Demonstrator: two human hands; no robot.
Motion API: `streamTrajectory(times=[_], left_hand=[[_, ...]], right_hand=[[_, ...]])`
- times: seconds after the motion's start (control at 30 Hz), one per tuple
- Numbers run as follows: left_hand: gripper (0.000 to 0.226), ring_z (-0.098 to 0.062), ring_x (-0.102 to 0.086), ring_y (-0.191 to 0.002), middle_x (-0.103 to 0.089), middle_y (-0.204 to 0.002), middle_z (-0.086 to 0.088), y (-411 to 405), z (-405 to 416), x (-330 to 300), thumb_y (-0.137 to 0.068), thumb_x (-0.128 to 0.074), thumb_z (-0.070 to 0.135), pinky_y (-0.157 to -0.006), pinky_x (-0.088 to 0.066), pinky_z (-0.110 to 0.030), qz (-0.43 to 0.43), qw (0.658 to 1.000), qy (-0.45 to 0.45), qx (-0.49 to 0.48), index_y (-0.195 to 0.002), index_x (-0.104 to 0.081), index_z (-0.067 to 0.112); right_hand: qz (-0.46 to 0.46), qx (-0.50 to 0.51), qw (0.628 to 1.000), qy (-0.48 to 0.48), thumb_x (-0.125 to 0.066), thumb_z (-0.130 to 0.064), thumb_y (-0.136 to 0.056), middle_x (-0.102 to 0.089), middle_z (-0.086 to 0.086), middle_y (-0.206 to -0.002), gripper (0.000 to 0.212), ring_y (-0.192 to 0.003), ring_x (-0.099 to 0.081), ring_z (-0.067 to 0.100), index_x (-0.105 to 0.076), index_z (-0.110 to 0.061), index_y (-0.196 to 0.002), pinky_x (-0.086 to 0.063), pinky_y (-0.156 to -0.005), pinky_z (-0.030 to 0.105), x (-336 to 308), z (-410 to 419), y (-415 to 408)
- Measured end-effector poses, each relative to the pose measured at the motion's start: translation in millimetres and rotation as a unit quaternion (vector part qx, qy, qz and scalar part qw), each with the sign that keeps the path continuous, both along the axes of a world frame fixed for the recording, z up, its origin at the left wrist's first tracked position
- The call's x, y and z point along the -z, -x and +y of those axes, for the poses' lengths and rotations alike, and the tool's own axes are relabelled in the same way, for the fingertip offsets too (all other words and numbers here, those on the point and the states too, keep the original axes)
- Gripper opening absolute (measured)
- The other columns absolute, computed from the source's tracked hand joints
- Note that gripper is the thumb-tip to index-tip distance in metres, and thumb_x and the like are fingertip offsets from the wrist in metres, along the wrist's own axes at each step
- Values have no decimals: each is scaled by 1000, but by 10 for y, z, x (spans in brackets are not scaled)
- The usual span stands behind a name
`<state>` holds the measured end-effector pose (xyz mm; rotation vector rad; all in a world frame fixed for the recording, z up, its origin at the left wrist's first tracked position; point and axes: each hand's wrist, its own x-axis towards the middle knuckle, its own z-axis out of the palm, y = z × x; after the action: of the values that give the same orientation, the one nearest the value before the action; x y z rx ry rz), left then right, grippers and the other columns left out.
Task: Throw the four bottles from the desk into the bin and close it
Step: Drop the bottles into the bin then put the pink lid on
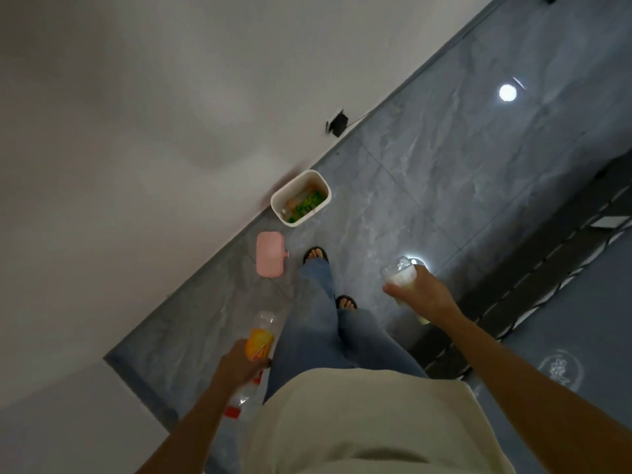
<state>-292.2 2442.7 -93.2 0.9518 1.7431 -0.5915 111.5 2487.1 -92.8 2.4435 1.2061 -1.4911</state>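
Below chest, left hand [243, 366] gripping orange-labelled bottle [260, 342], right hand [422, 290] gripping clear bottle [400, 272]

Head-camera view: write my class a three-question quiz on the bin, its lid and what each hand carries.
1. True or false: the pink lid sits on the white bin.
2. Which hand holds the orange-labelled bottle? A left hand B right hand
3. Fill in: the lid lies on the ____, beside the bin.

Key: 1 false, the bin is open; 2 A, the right hand holds a clear bottle; 3 floor.
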Motion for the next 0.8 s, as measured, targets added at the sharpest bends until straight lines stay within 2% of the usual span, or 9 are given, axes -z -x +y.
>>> streamTrajectory(times=[0.1, 0.17, 0.23, 0.33, 0.4, 0.53, 0.67, 0.7, 0.8], left_hand=[[60, -11, -58, -75, -61, -97, 0, -47, 268, 100, -80, -83, 37, -72, -43, -26, -5, 1000, 1, -27, -127, -54, 14], [70, -18, -59, -90, -62, -114, -8, -111, 496, 143, -80, -81, 38, -81, -42, -31, -5, 999, -3, -46, -137, -48, 13], [75, -24, -61, -102, -61, -124, -11, -216, 748, 167, -81, -81, 39, -88, -45, -36, -12, 997, -9, -74, -142, -44, 15], [75, -31, -61, -117, -59, -130, -13, -476, 1138, 233, -82, -81, 36, -103, -48, -45, -24, 994, -36, -100, -143, -44, 13], [71, -32, -64, -114, -62, -127, -13, -658, 1386, 288, -82, -81, 35, -100, -51, -44, -31, 991, -60, -114, -140, -48, 12], [82, -30, -67, -107, -62, -125, -11, -967, 1774, 414, -81, -79, 45, -84, -55, -37, -46, 988, -106, -106, -147, -39, 17], [67, -15, -69, -72, -66, -86, 4, -1201, 1995, 633, -79, -78, 42, -59, -56, -27, -63, 976, -151, -146, -134, -48, 20], [67, -15, -68, -73, -66, -89, 4, -1251, 2032, 701, -79, -78, 43, -61, -55, -28, -57, 974, -158, -149, -134, -48, 20], [68, -16, -61, -80, -62, -101, 1, -1327, 2093, 940, -80, -76, 44, -69, -50, -30, -39, 978, -175, -109, -136, -45, 21]], right_hand=[[10, -34, 999, -3, -78, -55, -73, -66, -5, -65, 37, -49, -62, -10, -49, -32, -69, -37, -43, 4, 76, 288, -12], [1, -50, 999, 20, -77, -58, -74, -69, -3, -78, 36, -58, -66, 0, -57, -29, -82, -43, -58, 6, 100, 398, -64], [0, -52, 997, 52, -73, -65, -72, -68, -4, -99, 60, -83, -65, 9, -58, -24, -113, -48, -74, 24, 118, 470, -171], [-10, -66, 995, 79, -70, -70, -68, -66, -8, -102, 74, -89, -61, 12, -55, -25, -125, -47, -76, 27, 118, 594, -393], [-16, -82, 993, 81, -71, -69, -69, -61, -14, -93, 72, -85, -59, 9, -56, -26, -125, -46, -71, 26, 140, 712, -543], [-26, -162, 982, 88, -77, -65, -70, -66, -4, -100, 73, -87, -64, 10, -58, -19, -124, -49, -77, 28, 300, 1064, -785], [-26, -212, 975, 55, -78, -61, -65, -64, -18, -70, 43, -65, -64, -8, -53, -40, -93, -37, -53, 6, 506, 1576, -868], [-22, -221, 974, 37, -81, -57, -67, -61, -19, -64, 38, -62, -64, -13, -51, -40, -83, -39, -46, 6, 568, 1706, -850], [-9, -238, 971, -7, -87, -41, -74, -60, -13, -66, 43, -59, -60, -16, -45, -36, -71, -34, -58, -11, 789, 2103, -731]])
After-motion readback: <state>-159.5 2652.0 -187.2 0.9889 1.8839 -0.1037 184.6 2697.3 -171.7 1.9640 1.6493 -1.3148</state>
